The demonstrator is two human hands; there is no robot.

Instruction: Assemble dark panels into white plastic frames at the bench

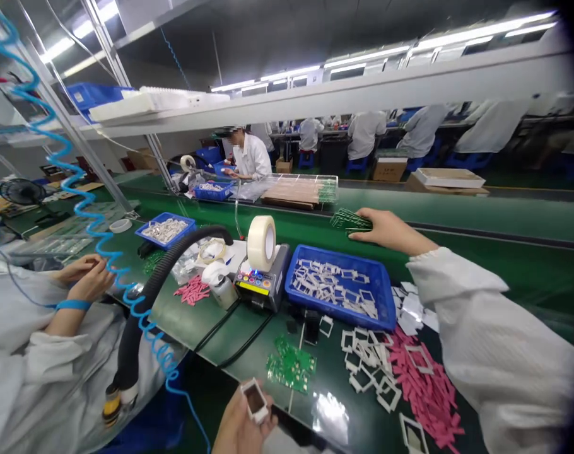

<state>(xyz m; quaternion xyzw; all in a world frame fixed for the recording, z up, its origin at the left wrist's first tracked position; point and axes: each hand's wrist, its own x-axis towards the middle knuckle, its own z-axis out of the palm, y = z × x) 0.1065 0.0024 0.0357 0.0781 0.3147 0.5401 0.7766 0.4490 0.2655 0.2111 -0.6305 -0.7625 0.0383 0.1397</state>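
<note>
Low in the view, at the bench edge, my left hand (240,424) has its fingers closed on a small white plastic frame (255,401) with a brownish inside. My right hand (388,232) reaches out over the green bench and grips a thin stack of green circuit boards (347,220) between thumb and fingers. Below that arm lie loose white frames (374,366) and a heap of pink strips (422,384). More green circuit boards (292,366) rest on the bench in front of my left hand.
A blue tray (392,302) of white frames stands mid-bench, beside a tape dispenser (261,287) carrying a tape roll (261,243). A black hose (147,287) and a coiled blue air line (95,217) cross the left side. A co-worker's hands (91,277) are at left.
</note>
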